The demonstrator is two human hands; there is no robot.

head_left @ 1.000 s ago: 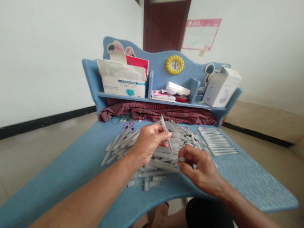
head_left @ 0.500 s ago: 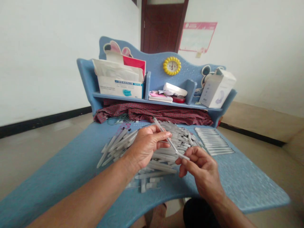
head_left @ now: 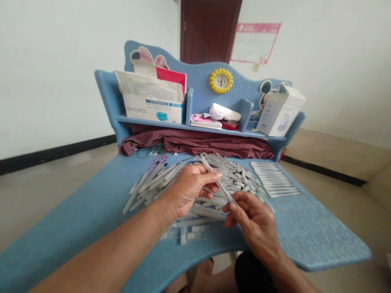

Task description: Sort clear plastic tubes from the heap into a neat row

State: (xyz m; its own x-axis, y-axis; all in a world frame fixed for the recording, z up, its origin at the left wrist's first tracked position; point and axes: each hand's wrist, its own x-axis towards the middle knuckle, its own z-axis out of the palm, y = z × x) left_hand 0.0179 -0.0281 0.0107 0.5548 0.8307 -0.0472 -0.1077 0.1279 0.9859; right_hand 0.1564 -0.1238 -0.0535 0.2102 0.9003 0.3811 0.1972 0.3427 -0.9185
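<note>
A slim, frosted translucent pen (head_left: 224, 190) slants down to the right between my hands, above a heap of pen parts. My left hand (head_left: 195, 185) is closed around its upper part, thumb on top. My right hand (head_left: 252, 215) pinches at the lower end, where a whitish pen cap showed in its fingers earlier; these fingers now mostly hide it. Under and behind the hands lies the pile of pale pen barrels (head_left: 161, 179), some with dark ends. Several short clear caps (head_left: 194, 235) lie near the table's front edge.
A neat row of pens (head_left: 275, 179) lies on the right of the blue table (head_left: 324, 232). At the back, a checked cloth (head_left: 198, 144) is bunched under a shelf holding a mask box (head_left: 152, 108), papers (head_left: 206, 123) and a white box (head_left: 281, 112).
My right hand has moved slightly up and left along the pen, bringing the pen cap in line with its lower end. My left hand keeps its grip. The view has shifted slightly.
</note>
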